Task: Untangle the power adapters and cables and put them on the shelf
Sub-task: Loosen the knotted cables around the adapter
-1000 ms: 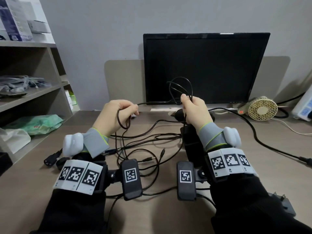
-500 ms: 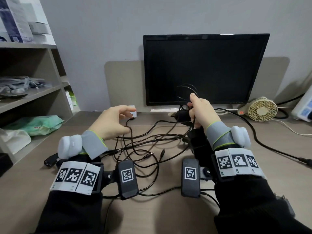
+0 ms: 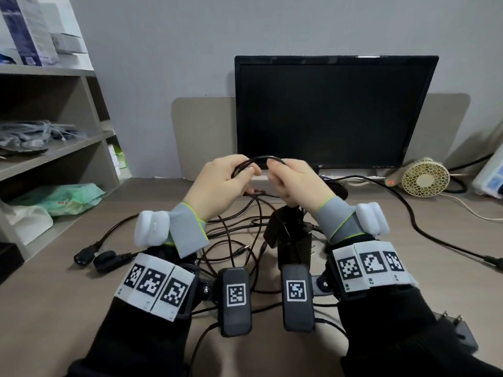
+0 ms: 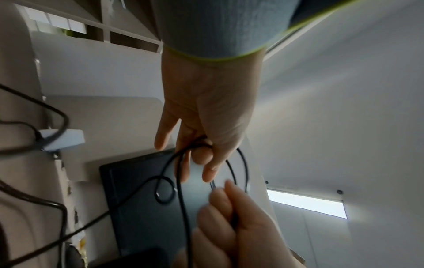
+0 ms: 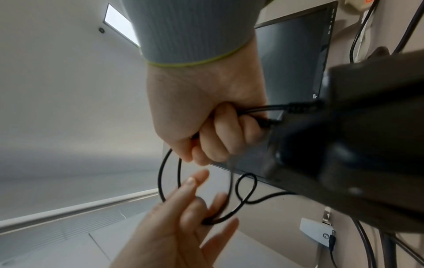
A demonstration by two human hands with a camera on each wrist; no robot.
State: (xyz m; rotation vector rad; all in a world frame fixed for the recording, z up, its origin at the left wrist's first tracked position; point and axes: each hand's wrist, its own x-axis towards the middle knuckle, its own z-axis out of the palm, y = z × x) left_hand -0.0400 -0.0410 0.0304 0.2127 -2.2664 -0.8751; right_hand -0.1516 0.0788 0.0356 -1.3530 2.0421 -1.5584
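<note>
Both hands are raised together above the middle of the desk (image 3: 81, 295), in front of the dark monitor (image 3: 326, 110): the left hand (image 3: 217, 183) pinches a thin black cable (image 3: 261, 158) between thumb and curled fingers with its little finger held apart, and the right hand (image 3: 294, 183) is closed in a fist around the same cable's coils. A black power adapter (image 3: 288, 232) hangs just below the right hand, above a tangle of cables (image 3: 234, 240) on the desk near the wrists. The shelf (image 3: 54, 151) stands at the left, and a small fan (image 3: 424, 176) sits far right.
</note>
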